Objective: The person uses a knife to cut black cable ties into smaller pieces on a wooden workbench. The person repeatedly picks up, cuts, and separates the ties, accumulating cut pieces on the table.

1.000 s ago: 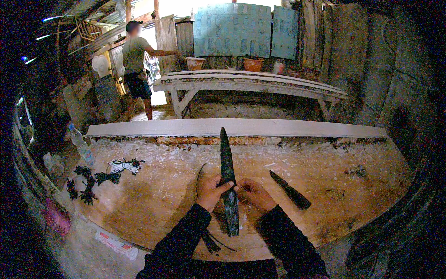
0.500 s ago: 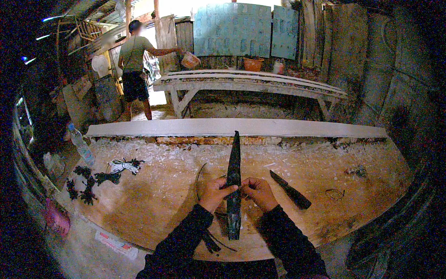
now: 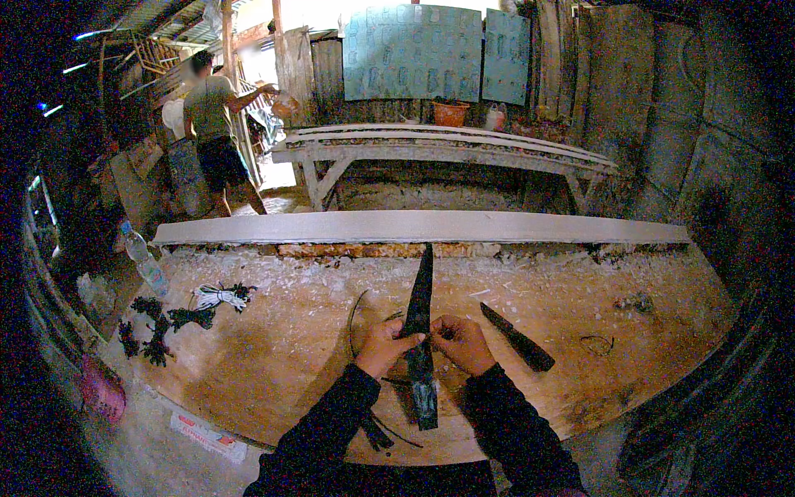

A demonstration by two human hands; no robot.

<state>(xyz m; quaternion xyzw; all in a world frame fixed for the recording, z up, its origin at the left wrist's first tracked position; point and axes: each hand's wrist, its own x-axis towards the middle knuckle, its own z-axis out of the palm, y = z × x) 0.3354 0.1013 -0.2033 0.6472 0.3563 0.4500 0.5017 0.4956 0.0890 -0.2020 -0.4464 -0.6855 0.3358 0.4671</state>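
We stand in a dim, rough workshop. Across the lower frame runs a worn wooden bench littered with pale shavings, a long pale plank at its far edge. Behind it we see a weathered grey wooden table, dark plank walls at right, and a pale blue-green panel at top centre. Daylight enters at upper left.

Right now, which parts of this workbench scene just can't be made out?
Head view only:
- Middle of the long dark blade: covered by the left hand and right hand.
- What the fingertips pinch: too small.
- Dark bundles at left: too dim to identify.
- Background person: blurred.
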